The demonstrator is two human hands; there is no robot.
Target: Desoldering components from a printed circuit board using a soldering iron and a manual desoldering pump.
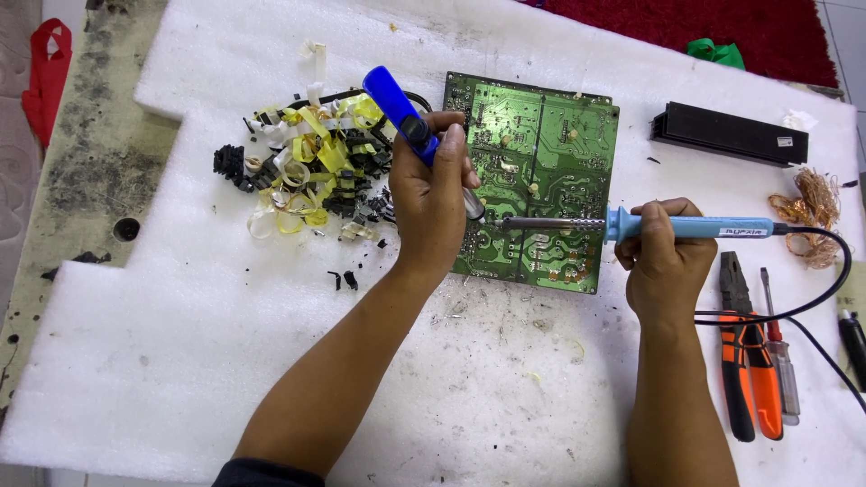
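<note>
A green circuit board lies solder side up on a white foam sheet. My left hand grips a blue desoldering pump, its tip pressed to the board's lower left area. My right hand holds a light blue soldering iron by its handle. The iron's metal tip lies flat across the board and meets the pump's tip.
A pile of black and yellow scrap parts lies left of the board. A black finned bar and a copper wire tangle lie at the right. Orange-handled pliers and a screwdriver rest beside my right arm. The iron's black cable loops right.
</note>
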